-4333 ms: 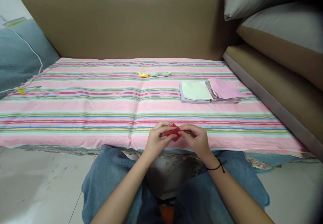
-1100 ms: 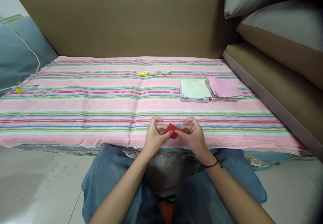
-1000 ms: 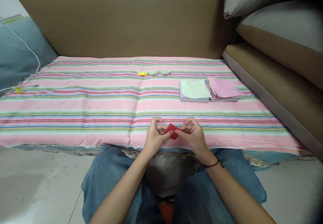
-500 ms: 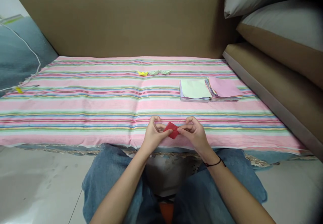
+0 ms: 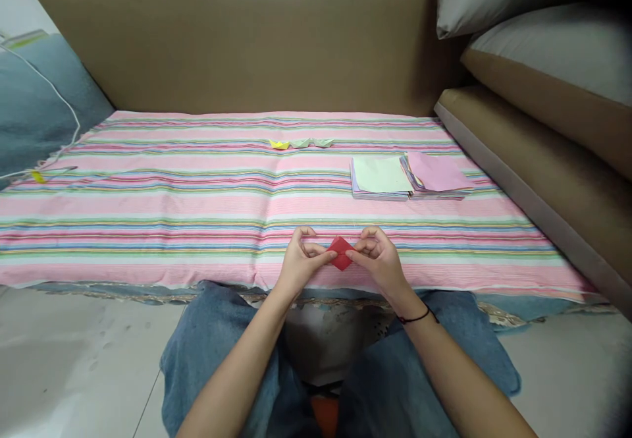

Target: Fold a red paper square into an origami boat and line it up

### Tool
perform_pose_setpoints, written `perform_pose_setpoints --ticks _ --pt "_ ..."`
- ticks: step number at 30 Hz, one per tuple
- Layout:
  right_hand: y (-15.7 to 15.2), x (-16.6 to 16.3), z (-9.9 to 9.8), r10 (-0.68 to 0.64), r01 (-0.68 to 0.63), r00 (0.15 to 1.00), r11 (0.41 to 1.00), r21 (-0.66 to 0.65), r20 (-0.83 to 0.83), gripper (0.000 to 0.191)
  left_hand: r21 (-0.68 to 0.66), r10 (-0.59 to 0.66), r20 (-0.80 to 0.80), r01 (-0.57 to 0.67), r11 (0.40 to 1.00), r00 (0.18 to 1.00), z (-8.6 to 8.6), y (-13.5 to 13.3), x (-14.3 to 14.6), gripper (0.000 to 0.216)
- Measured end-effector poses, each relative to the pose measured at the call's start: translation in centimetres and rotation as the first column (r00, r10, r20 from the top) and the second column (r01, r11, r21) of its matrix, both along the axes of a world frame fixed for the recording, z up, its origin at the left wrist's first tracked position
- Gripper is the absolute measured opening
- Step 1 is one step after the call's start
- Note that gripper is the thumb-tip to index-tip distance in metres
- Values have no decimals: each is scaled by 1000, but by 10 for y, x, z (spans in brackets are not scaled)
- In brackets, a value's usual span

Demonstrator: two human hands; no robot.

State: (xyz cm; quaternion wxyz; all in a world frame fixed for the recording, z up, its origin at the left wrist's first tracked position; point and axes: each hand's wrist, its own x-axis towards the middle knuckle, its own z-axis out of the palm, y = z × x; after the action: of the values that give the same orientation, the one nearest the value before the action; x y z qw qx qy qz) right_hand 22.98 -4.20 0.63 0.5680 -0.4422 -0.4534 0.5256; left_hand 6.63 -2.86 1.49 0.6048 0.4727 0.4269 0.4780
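My left hand (image 5: 300,261) and right hand (image 5: 378,260) each pinch a side corner of the red folded paper (image 5: 340,252) | held just over the near edge of the striped sheet (image 5: 197,214) | best, I judge: even pinches near the creases, no tearing.

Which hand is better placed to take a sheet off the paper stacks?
Right, probably. The right hand and left hand both pinch the red folded paper at the near edge of the striped cloth, but the paper stacks lie ahead on the right side; the left hand would have to cross over.
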Motion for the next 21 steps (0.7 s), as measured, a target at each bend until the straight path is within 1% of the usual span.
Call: perform_pose_setpoints --ticks 5,7,9,12,15,18,21 --pt "-1 1 1 55 -55 998 998 16 -4 36 -18 -51 16 51 999 999 -2 1 -3 47" --pt "-1 1 0 66 -68 997 997 43 32 31 19 -58 21 57 998 998 -3 1 -4 43" --pt "-2 1 -2 50 -55 996 996 70 76 27 73 -59 22 58 996 998 -4 0 -3 40" --pt "-3 0 -3 37 -48 994 993 111 102 24 144 -63 -13 64 987 998 -4 -1 -2 35" --pt "-4 -1 -4 64 -78 992 987 138 105 21 172 -72 -49 80 982 996 -4 -2 -1 26" --pt "-4 1 -4 60 -89 986 979 183 158 15 200 -68 -76 82 976 995 -5 -2 -1 14" --pt "-4 2 -1 64 -116 974 965 234 217 9 274 -36 -129 71 959 991 -6 -2 -2 5"
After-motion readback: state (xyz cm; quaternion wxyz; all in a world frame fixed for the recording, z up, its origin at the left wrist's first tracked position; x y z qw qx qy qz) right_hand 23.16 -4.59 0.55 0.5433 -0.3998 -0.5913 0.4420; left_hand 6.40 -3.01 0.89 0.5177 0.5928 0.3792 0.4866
